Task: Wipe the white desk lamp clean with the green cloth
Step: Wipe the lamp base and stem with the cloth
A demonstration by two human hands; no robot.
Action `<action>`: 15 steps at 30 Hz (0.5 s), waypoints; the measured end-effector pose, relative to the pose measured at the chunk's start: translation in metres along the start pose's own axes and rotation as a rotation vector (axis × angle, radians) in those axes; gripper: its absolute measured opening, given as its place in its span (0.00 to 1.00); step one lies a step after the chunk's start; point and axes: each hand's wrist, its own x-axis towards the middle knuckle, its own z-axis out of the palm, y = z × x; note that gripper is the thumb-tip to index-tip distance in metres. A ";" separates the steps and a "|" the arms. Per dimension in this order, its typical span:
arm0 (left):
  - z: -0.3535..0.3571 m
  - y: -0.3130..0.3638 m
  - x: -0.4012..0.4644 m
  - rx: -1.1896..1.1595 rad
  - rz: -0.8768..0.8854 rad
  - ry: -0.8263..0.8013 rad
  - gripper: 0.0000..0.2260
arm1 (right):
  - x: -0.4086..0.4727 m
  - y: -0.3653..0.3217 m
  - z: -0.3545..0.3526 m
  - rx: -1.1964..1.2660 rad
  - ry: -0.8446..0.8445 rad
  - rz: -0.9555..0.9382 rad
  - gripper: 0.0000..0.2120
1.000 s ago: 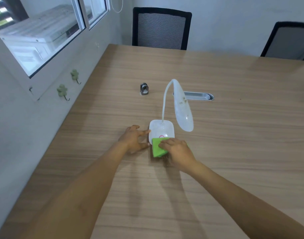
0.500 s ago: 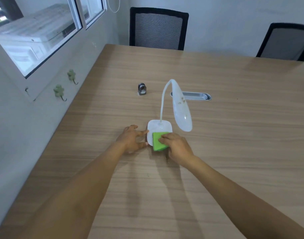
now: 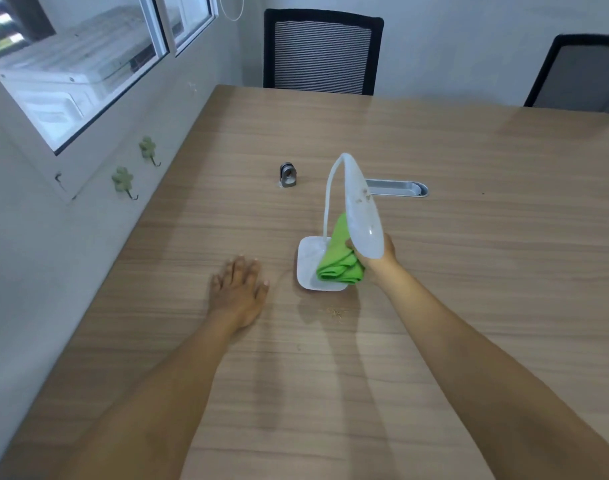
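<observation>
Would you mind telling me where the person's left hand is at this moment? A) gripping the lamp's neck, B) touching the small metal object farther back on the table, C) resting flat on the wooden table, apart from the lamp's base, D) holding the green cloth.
C: the left hand lies palm down on the table, with bare wood between it and the lamp base, while the right hand holds the green cloth.

The lamp (image 3: 360, 216) stands mid-table (image 3: 469, 271); the clip (image 3: 288, 174) lies behind it toward the far-left corner, the grommet (image 3: 396, 188) directly behind.
</observation>
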 end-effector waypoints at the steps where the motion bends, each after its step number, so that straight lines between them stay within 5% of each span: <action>1: 0.003 -0.002 -0.001 -0.005 -0.013 -0.007 0.28 | 0.001 0.003 0.005 -0.016 0.000 0.012 0.05; 8: 0.004 -0.001 0.000 -0.011 -0.034 -0.039 0.28 | 0.010 0.021 -0.014 -0.244 0.047 0.024 0.08; 15: 0.003 0.000 -0.001 -0.011 -0.038 -0.054 0.28 | 0.008 0.016 -0.010 0.019 0.051 0.012 0.09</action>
